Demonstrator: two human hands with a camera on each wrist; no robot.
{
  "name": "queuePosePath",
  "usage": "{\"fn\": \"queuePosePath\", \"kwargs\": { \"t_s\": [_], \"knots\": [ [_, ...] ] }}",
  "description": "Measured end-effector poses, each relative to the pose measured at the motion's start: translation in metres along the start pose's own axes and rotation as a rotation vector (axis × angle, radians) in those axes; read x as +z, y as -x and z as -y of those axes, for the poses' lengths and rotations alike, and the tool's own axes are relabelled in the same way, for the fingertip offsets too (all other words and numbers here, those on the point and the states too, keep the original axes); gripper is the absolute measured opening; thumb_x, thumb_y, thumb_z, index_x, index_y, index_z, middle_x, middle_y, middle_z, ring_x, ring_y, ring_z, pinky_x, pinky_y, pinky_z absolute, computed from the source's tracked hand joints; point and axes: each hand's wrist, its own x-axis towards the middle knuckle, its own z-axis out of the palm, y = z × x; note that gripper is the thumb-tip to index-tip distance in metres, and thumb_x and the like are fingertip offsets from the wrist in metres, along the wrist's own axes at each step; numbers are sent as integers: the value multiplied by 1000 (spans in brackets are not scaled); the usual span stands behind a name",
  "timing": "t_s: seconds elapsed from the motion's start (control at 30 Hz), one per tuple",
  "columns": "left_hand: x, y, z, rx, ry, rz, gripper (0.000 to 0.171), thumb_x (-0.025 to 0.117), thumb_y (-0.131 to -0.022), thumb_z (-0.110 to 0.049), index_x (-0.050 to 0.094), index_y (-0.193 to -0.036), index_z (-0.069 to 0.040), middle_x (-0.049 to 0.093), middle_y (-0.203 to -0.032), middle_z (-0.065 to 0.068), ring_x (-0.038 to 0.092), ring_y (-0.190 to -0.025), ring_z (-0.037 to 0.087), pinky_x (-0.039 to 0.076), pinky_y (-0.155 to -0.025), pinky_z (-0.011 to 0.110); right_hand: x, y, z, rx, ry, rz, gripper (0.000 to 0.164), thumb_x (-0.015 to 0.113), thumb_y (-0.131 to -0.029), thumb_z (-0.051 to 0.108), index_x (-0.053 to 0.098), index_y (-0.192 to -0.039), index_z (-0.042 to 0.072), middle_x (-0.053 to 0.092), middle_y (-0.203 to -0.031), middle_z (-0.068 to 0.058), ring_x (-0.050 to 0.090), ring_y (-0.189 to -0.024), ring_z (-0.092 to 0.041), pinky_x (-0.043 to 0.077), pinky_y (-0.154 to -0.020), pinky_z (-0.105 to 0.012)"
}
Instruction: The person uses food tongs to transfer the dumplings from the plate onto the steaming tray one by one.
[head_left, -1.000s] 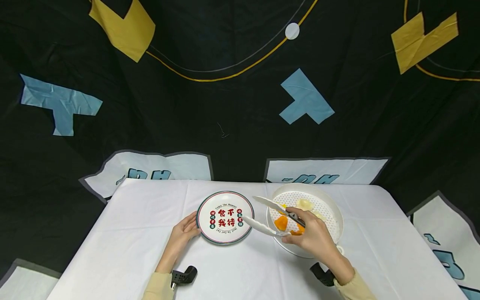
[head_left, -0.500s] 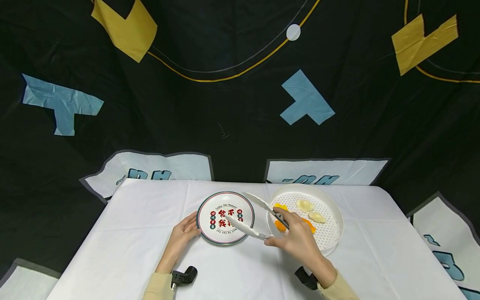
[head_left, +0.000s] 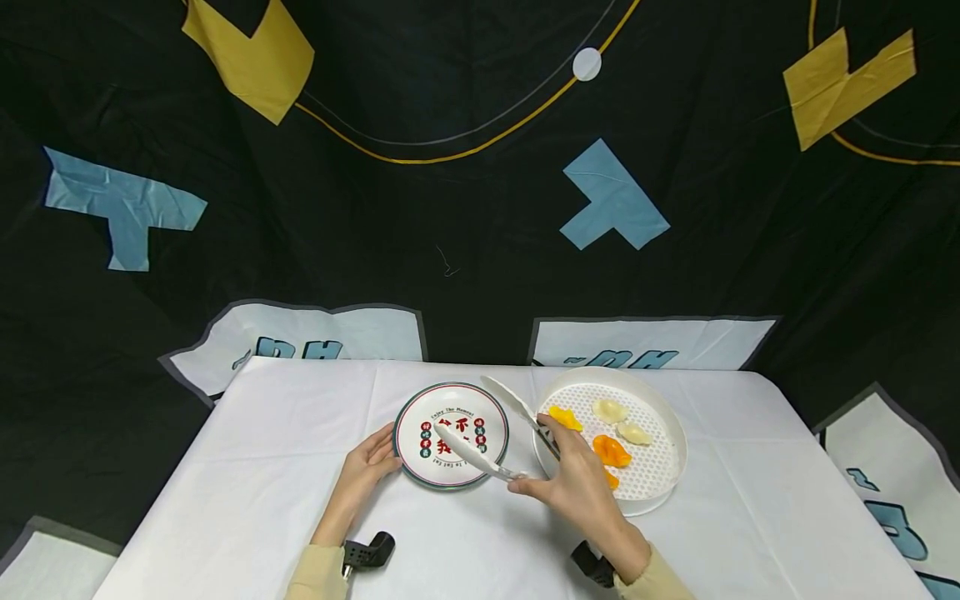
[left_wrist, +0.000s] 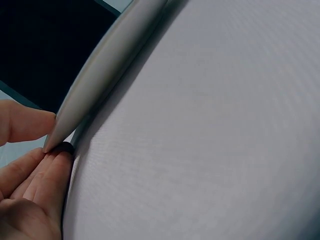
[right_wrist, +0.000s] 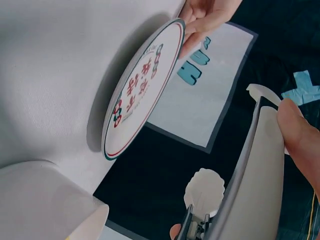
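With thumb above and fingers beneath, my left hand (head_left: 367, 467) pinches the left rim of a round white plate (head_left: 408, 433), which has red lettering and a green-and-red edge. The same pinch shows in the left wrist view on the plate edge (left_wrist: 90, 90). My right hand (head_left: 581, 483) holds a pair of tongs (head_left: 472, 454) with pale, scalloped tips. Those tips are spread apart over the plate's right part with nothing between them. In the right wrist view the tongs (right_wrist: 255, 175) stand apart from the plate (right_wrist: 142, 95).
A round white steamer-like dish (head_left: 673, 417) with a perforated liner stands right of the plate. It holds pale dumpling-like pieces (head_left: 633, 433) and yellow-orange ones (head_left: 611, 451). A white cloth (head_left: 300, 417) covers the table. Behind hangs a black patterned curtain (head_left: 450, 250).
My right hand has carried the spread tongs leftward from above the dish to over the plate, uncovering more of the pieces in the dish. The left hand and plate have stayed put.
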Motion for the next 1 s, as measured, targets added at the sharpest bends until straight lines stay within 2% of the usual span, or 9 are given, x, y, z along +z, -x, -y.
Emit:
{"fn": "queuePosePath", "kwargs": {
  "t_s": [0.33, 0.67, 1.0],
  "knots": [
    [-1, 0, 0, 6, 19, 7, 64, 55, -83, 10, 33, -143, 10, 36, -144, 28, 40, -131, 36, 44, -96, 16, 13, 6, -1, -23, 9, 0, 90, 92, -57, 32, 53, -131, -2, 59, -124, -17, 56, -108, -34, 50, -91, -49],
    [1, -1, 0, 1, -37, -14, 64, 58, -82, 7, 35, -142, 9, 39, -143, 27, 42, -129, 35, 44, -97, 20, 27, 16, -6, -29, 42, 22, 88, 91, -58, 32, 53, -127, -6, 59, -123, -22, 57, -109, -37, 49, -92, -51],
    [1, -1, 0, -13, -36, -19, 65, 58, -82, 7, 35, -142, 9, 39, -144, 27, 42, -130, 35, 44, -98, 21, 35, 25, -12, -37, 80, 12, 85, 91, -57, 34, 56, -122, -8, 60, -119, -23, 58, -106, -35, 51, -89, -48]
  ]
}}
